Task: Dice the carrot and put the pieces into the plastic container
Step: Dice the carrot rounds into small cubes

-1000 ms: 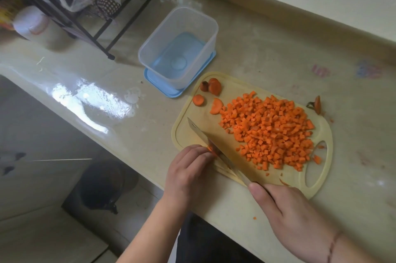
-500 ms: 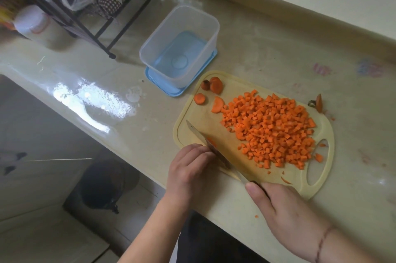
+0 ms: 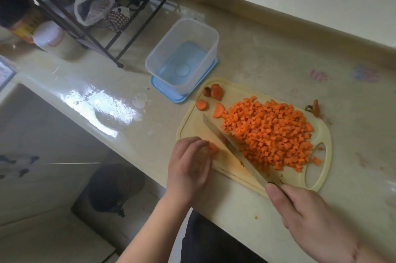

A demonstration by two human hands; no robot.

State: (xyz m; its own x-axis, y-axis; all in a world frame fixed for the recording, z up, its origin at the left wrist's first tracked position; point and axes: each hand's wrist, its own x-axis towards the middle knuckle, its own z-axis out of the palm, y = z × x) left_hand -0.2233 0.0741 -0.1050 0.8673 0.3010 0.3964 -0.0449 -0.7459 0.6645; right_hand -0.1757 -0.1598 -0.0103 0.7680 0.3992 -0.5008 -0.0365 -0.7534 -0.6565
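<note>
While my left hand [image 3: 188, 168] curls over the last carrot bit [image 3: 212, 147] to pin it to the board [image 3: 192, 127], my right hand [image 3: 308, 217] is wrapped around the knife [image 3: 231, 147] handle, thumb lying along its near end. I keep the blade slanting from about five o'clock up to eleven o'clock across the board, so that its flat side fences the diced pile [image 3: 270, 134] off from the small piece I am holding. That piece sits just at my left fingertips, touching them, and just beside the blade on its nine o'clock side; the pile lies on the three o'clock side of the blade, against it.

I judge the dicing nearly done: only this bit and a few rounds [image 3: 216, 92] at the board's eleven o'clock corner look uncut. A stem end [image 3: 315, 108] lies on the bench [image 3: 267, 54] just off the board's one o'clock edge, likely set aside as waste.

The box [image 3: 182, 57] stands on its blue lid [image 3: 162, 89] at eleven o'clock from the board, just beside that corner, and holds no carrot yet. Parking it there keeps the later scrape short.
</note>
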